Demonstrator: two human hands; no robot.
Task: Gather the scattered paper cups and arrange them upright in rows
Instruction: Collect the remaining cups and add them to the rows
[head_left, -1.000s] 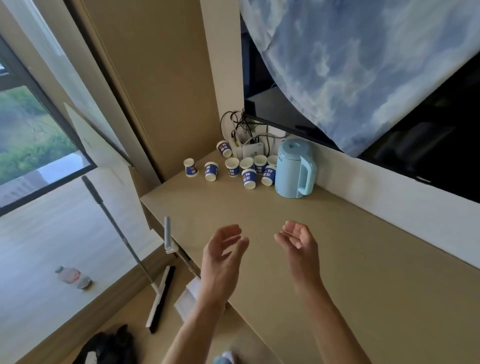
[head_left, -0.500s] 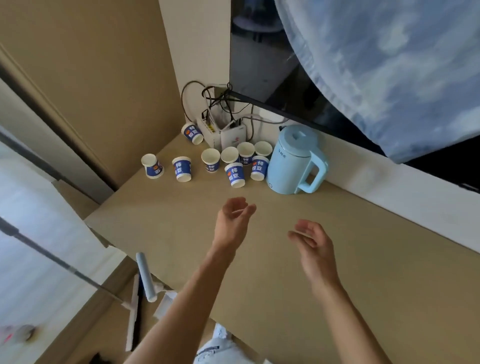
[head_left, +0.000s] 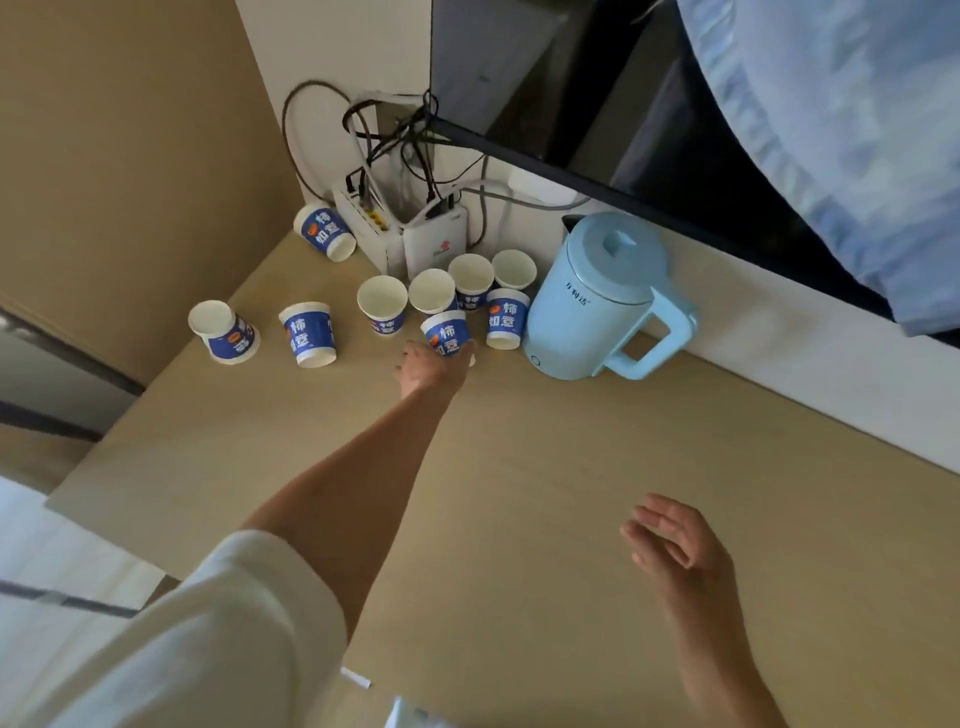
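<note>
Left hand (head_left: 434, 366): fingers curled round an upside-down cup (head_left: 447, 332), just left of the kettle (head_left: 597, 296).
Right hand (head_left: 675, 545): fingers loose, holding nothing, well nearer than the kettle.
Other cups (head_left: 382, 304): scattered left of the kettle.

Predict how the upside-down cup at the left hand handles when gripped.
Probably very light: small paper cup, and the upright cups beside it look empty. Thin walls likely dent under a firm squeeze. Mouth-down on the desk it should sit stable, though a push may just slide it.
</note>
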